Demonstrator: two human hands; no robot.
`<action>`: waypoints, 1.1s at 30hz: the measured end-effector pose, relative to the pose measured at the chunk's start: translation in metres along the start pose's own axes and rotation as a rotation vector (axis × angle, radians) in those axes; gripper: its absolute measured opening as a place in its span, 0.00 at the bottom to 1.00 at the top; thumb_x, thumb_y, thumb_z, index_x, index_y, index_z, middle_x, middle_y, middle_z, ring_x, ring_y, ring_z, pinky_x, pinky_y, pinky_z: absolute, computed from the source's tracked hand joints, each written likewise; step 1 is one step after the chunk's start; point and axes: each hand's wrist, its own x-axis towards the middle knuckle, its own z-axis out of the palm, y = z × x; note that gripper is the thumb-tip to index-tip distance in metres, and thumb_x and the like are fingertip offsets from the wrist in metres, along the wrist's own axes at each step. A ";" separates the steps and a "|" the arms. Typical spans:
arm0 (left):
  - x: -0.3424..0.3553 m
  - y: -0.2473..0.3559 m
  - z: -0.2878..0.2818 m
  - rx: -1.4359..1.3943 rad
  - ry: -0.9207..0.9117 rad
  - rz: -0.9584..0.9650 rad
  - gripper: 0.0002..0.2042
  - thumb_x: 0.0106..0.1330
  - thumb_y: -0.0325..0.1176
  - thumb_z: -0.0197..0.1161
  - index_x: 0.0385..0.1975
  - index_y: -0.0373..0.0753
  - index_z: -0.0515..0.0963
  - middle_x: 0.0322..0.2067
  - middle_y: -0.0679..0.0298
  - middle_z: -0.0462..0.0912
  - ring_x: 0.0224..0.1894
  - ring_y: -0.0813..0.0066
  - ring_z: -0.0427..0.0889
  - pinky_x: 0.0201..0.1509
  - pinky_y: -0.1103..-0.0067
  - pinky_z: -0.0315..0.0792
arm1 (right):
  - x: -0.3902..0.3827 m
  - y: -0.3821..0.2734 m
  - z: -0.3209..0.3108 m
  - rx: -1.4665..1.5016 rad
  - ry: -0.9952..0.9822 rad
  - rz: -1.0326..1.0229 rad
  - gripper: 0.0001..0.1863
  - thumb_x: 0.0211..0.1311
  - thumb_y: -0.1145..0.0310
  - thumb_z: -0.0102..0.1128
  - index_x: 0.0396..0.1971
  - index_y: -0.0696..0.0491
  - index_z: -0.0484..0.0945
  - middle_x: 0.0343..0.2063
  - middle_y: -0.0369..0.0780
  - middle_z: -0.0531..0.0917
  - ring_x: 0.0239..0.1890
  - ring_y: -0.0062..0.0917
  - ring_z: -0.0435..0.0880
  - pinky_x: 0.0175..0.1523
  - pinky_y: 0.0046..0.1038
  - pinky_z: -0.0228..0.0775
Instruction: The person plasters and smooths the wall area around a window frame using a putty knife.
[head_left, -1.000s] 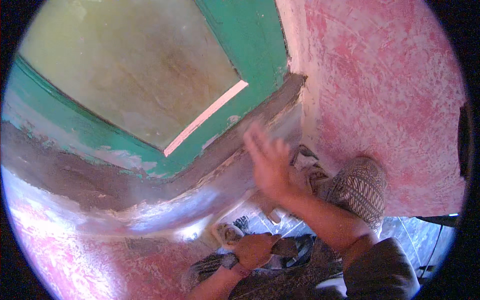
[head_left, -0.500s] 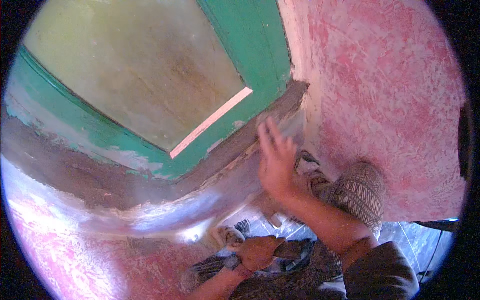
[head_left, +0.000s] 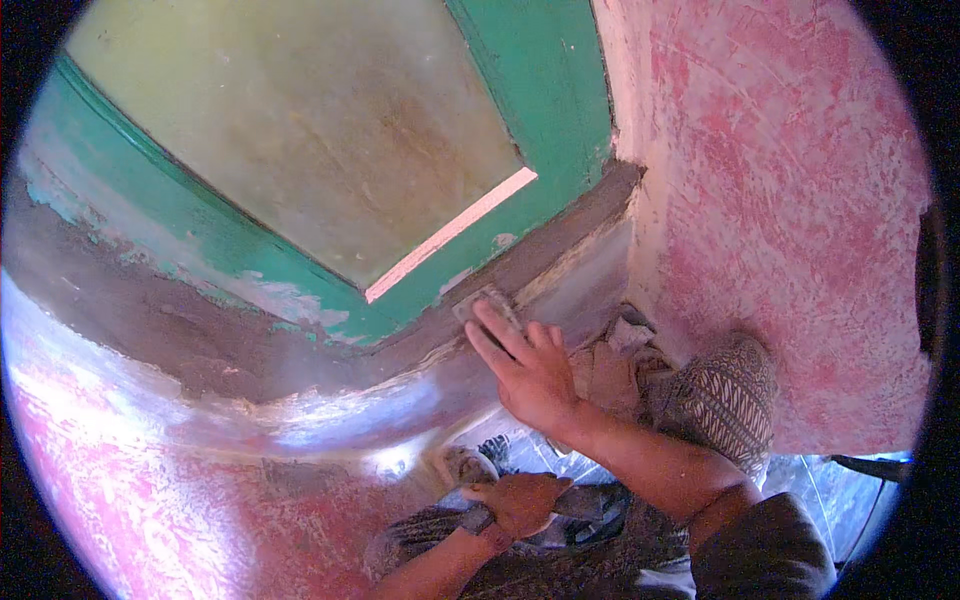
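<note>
Rough pink plaster wall (head_left: 800,200) fills the right of the frame, and a green window frame (head_left: 540,110) with a dull pane runs across the top. Below it sits a brown, unpainted sill ledge (head_left: 200,330), bending away with the lens. Right hand (head_left: 530,370) is up at the sill corner, centre of the frame, fingers stretched flat and pressing a small grey sanding block (head_left: 487,303) against the ledge just under the green frame. Left hand (head_left: 520,503) sits low in the frame, closed around something dark; what it is, I cannot tell. Patterned cloth over the knee (head_left: 725,400) at lower right, crumpled paper scraps (head_left: 610,360) between it and the wall.

Risk from here, as I judge it: the block is touching the painted edge, so a stroke that drifts upward could scuff the green paint. The hold is fingertips only, not a wrap, so a hard push could skid the block off the ledge.
</note>
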 end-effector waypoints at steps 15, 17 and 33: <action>-0.005 0.007 -0.011 0.007 -0.008 -0.009 0.19 0.64 0.41 0.62 0.55 0.52 0.81 0.41 0.58 0.87 0.42 0.55 0.88 0.43 0.58 0.82 | 0.018 -0.001 -0.010 -0.224 -0.031 0.240 0.41 0.50 0.78 0.56 0.71 0.48 0.67 0.74 0.42 0.61 0.46 0.44 0.72 0.52 0.48 0.61; -0.007 0.004 -0.006 -0.015 0.034 0.001 0.19 0.64 0.42 0.62 0.55 0.53 0.81 0.41 0.58 0.87 0.41 0.54 0.88 0.44 0.57 0.82 | 0.020 0.002 -0.006 -0.174 0.127 0.262 0.42 0.49 0.78 0.57 0.70 0.48 0.67 0.75 0.42 0.61 0.46 0.43 0.73 0.51 0.47 0.61; -0.009 -0.006 0.005 -0.020 0.055 0.041 0.19 0.66 0.42 0.60 0.57 0.51 0.80 0.42 0.56 0.87 0.41 0.52 0.88 0.46 0.57 0.81 | -0.009 -0.014 0.012 -0.037 -0.078 -0.082 0.44 0.48 0.79 0.55 0.72 0.46 0.66 0.75 0.41 0.61 0.44 0.42 0.73 0.51 0.46 0.62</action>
